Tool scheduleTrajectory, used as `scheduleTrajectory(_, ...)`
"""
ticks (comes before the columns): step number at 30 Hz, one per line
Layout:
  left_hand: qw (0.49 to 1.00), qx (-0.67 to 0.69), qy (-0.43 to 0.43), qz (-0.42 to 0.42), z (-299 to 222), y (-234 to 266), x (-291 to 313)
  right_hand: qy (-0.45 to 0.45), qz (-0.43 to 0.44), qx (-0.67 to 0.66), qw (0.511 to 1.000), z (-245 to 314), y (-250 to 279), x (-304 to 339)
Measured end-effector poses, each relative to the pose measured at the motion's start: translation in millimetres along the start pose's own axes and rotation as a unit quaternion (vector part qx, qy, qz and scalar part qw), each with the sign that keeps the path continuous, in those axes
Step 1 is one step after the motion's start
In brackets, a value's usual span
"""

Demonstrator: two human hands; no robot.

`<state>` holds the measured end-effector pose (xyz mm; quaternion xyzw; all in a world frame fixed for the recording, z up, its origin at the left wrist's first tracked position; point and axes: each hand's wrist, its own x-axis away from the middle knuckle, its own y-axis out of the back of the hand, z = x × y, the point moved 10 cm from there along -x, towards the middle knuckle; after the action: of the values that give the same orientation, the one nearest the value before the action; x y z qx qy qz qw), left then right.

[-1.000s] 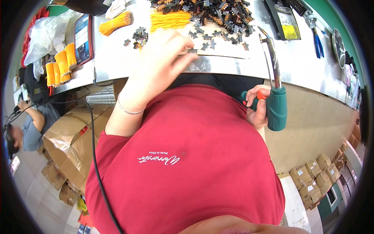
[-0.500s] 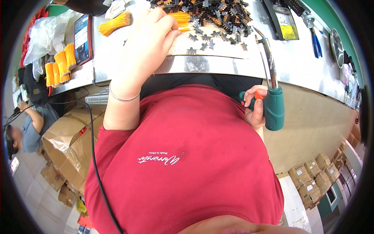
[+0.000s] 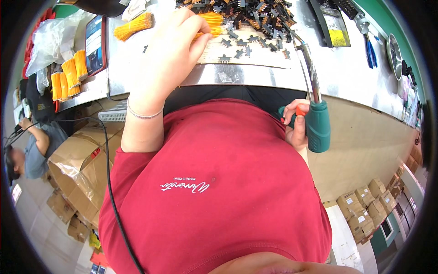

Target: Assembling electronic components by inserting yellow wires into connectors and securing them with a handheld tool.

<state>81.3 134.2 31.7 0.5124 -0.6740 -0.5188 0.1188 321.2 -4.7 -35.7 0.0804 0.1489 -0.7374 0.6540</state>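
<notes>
My left hand [image 3: 175, 50] is over the bench beside a bundle of thin yellow wires [image 3: 212, 23]. Its fingers are curled and pressed together, and whatever they pinch is hidden behind them. In my right hand [image 3: 296, 123], close to my body, is a soldering gun [image 3: 318, 128] with a green handle, a red trigger and a long metal barrel. Its barrel points up and to the left, with the tip at the edge of a heap of small black switches [image 3: 260, 16]. Several loose switches [image 3: 239, 43] lie scattered on the pale board in front of the heap.
Another yellow wire bundle [image 3: 133, 27] lies left of my left hand. Further left are a phone [image 3: 95, 45], more wire bundles [image 3: 70, 75] and a clear plastic bag [image 3: 48, 45]. Blue-handled pliers [image 3: 370, 51] lie at right. A cardboard box [image 3: 77, 155] stands below the bench; another person [image 3: 39, 146] is far left.
The soldering gun has tilted, its tip shifting left and upward to the edge of the switch heap. My left hand has hardly moved.
</notes>
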Motion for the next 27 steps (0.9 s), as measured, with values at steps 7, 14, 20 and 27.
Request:
scheduleTrajectory(7, 0.997, 0.066, 0.037, -0.017, 7.1, 3.1, 1.5, -0.032, 0.015, -0.011, 0.999, -7.6, -1.1, 2.4)
scheduleTrajectory(14, 0.992, 0.109, 0.069, -0.006, 7.0, 3.9, 5.8, -0.048, 0.020, -0.007, 0.999, -7.9, -3.8, 2.6)
scheduleTrajectory(20, 0.860, 0.436, 0.265, 0.033, 18.8, -11.5, 26.4, -0.050, 0.012, -0.014, 0.999, -5.4, -7.0, 1.8)
scheduleTrajectory(27, 0.789, 0.500, 0.350, 0.074, 19.4, -41.4, 59.5, -0.139, 0.040, -0.011, 0.989, -8.8, -21.7, -5.1)
